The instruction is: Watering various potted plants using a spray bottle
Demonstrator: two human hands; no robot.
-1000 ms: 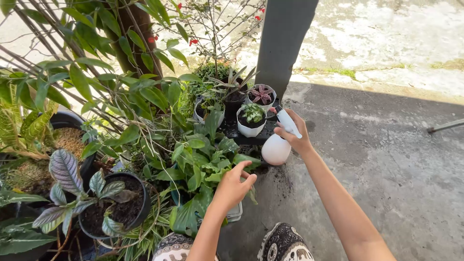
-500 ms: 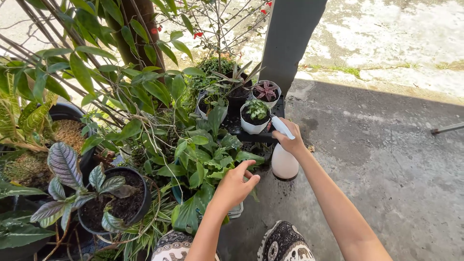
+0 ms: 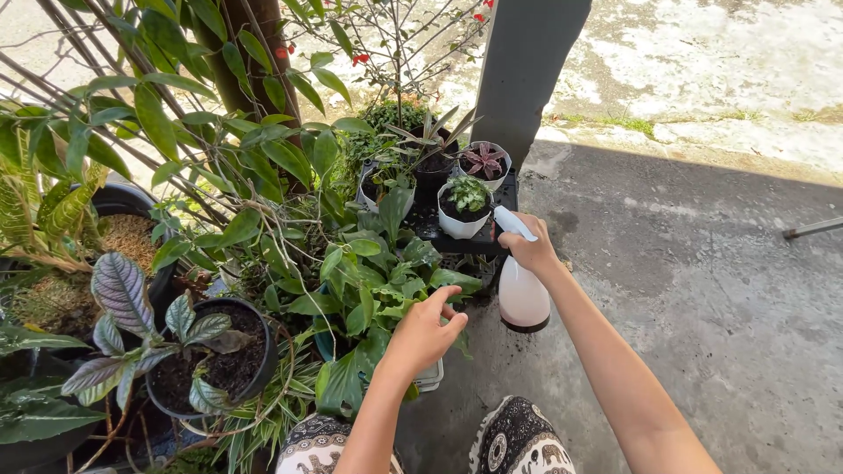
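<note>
Hard daylight came from the top of the view, where the open ground (image 3: pixel 702 61) beyond the grey post (image 3: pixel 527 70) was washed out almost to white, its texture largely lost to glare. A sharp shadow edge ran across the concrete floor (image 3: pixel 720 263), and everything nearer lay in even, soft shade with good colour. The broad leaves (image 3: pixel 158 123) at upper left caught bright highlights. The white spray bottle (image 3: pixel 523 298) showed mild sheen. Focus was crisp throughout, with no motion blur on either hand. Straight lines bowed slightly toward the frame edges.
</note>
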